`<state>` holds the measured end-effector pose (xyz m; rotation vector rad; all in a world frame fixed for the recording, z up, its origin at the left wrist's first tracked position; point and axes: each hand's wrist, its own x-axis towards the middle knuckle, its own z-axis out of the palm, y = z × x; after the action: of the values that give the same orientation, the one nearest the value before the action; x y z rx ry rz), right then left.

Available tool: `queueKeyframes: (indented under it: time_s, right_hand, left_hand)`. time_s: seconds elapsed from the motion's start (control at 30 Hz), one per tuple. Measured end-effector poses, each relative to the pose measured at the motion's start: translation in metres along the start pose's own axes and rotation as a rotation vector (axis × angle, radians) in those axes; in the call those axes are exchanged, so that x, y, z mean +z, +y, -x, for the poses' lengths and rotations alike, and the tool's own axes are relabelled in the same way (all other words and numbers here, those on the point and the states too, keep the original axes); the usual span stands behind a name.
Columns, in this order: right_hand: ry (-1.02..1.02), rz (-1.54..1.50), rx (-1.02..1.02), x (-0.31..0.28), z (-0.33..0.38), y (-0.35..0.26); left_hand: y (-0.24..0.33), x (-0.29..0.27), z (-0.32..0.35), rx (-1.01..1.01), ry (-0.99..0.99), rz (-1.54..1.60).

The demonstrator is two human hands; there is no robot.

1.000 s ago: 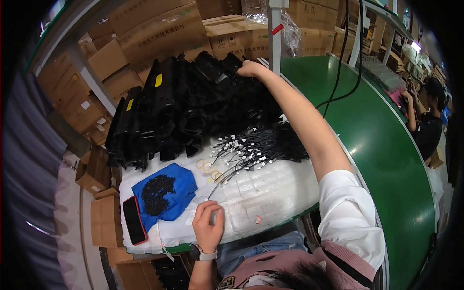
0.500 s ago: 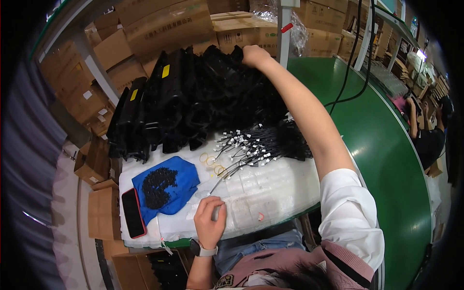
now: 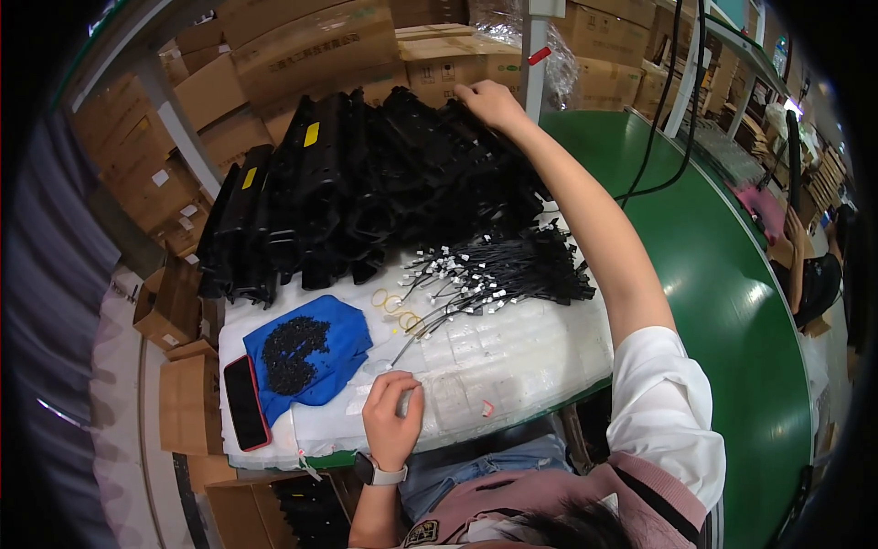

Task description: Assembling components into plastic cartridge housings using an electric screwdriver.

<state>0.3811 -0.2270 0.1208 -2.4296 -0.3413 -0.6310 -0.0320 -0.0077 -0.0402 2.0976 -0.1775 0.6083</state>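
Observation:
Loosely curled, my left hand (image 3: 393, 418) rests at the near edge of the white-covered bench, with a gap between thumb and fingers. Nothing shows in it. Just beyond its fingertips ends a thin grey-black cable (image 3: 409, 345). My right hand (image 3: 492, 103) reaches to the far end of a heap of long black plastic housings (image 3: 366, 183). Its fingers are partly apart over the housings, and I see nothing between them. Under that forearm lies a bundle of black cables with white connectors (image 3: 498, 274). Yellow rubber bands (image 3: 393, 302) lie left of the bundle.
A blue cloth (image 3: 343, 361) bearing small black pieces (image 3: 297, 352) lies at the left, beside a red-edged phone (image 3: 245, 403). Cardboard boxes (image 3: 311, 41) stand behind a metal post (image 3: 537, 55). At right runs a green table (image 3: 722, 284); another person (image 3: 814, 284) is beyond it.
My right hand has moved slightly up, and the raised end of a black housing beside its fingers now sits lower. The left hand keeps its pose. The view has shifted slightly.

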Motion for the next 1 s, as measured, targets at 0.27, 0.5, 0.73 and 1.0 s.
queueKeyframes:
  time_s: [0.27,0.5,0.73,1.0]
  right_hand:
    - [-0.534,-0.071,0.061,-0.02,0.051,-0.114]
    - [-0.467,0.148,0.1,-0.008,0.047,-0.137]
    - [-0.464,0.031,0.141,0.01,0.041,-0.139]
    - [-0.418,-0.475,0.317,0.044,0.024,-0.101]
  left_hand:
    - [-0.004,-0.001,0.004,-0.001,-0.003,-0.005]
    - [-0.006,0.0,0.005,0.006,-0.003,0.015]
    - [-0.006,0.0,0.005,0.051,-0.013,0.035]
    - [-0.009,0.001,0.008,0.079,-0.016,0.04]
